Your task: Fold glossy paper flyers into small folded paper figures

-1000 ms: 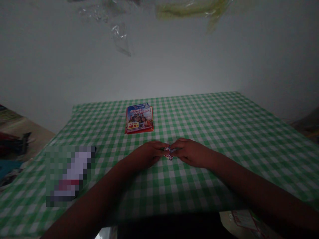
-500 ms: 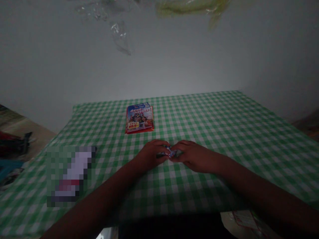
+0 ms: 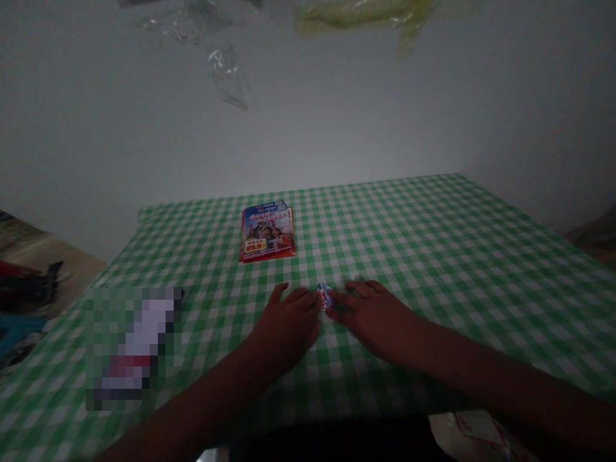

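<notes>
A small folded piece of printed paper (image 3: 324, 297), blue, white and red, lies on the checked cloth between my hands. My left hand (image 3: 291, 321) rests palm down at its left edge, fingers stretched out and one outer finger raised apart. From the other side, my right hand (image 3: 373, 314) has its thumb and index finger on the paper's right edge; its other fingers are spread. Farther back lies a stack of printed flyers (image 3: 267, 231) in similar colours, marked 89.9. How the paper is folded is too small to make out.
The green and white checked tablecloth (image 3: 409, 237) covers the table, which meets a pale wall (image 3: 337, 115). A blurred-out, phone-like object (image 3: 144, 333) lies at left. Clear plastic (image 3: 226, 70) and yellowish plastic (image 3: 356, 16) hang above. A blue object (image 3: 22, 333) stands beyond the table's left side.
Both hands were curled around the folded paper. The left fingers have straightened and one has lifted; the right fingers have spread. More of the paper now shows. The view has shifted slightly.
</notes>
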Demonstrator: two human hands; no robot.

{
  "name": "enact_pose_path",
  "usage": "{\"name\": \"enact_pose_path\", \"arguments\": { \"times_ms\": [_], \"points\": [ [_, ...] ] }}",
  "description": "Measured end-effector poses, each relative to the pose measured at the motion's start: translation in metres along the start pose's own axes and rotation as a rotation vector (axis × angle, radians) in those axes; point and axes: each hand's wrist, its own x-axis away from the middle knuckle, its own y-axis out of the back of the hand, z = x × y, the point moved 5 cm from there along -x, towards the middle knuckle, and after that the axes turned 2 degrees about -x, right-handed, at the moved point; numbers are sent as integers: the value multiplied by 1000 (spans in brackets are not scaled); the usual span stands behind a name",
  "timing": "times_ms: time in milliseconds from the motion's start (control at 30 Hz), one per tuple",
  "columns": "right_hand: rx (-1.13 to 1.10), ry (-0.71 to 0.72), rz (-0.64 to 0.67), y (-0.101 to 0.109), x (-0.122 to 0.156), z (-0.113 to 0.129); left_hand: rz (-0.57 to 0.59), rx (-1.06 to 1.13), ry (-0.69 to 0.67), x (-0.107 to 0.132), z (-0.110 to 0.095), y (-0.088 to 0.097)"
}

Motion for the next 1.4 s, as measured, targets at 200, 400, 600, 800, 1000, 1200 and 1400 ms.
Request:
{"name": "enact_pose_path", "arguments": {
  "times_ms": [200,400,600,800,1000,1200,1400],
  "points": [
    [9,-4,-13,-7,5,16,69,-84,16,15,-9,-5],
    [-19,-2,37,-17,12,11,108,-52,-22,28,0,-15],
    [-116,-5,-2,-13,17,-2,149,-31,-21,30,3,-14],
    [-185,-8,-115,-8,13,-16,181,-11,-17,27,1,-11],
    [-62,-139,-142,-9,15,-14,126,-12,-19,28,0,-10],
    [-45,-237,-139,-1,11,-23,76,-19,-41,29,-1,-9],
    [-16,-288,-145,-4,9,-38,57,-20,-57,30,2,-11]
  ]
}}
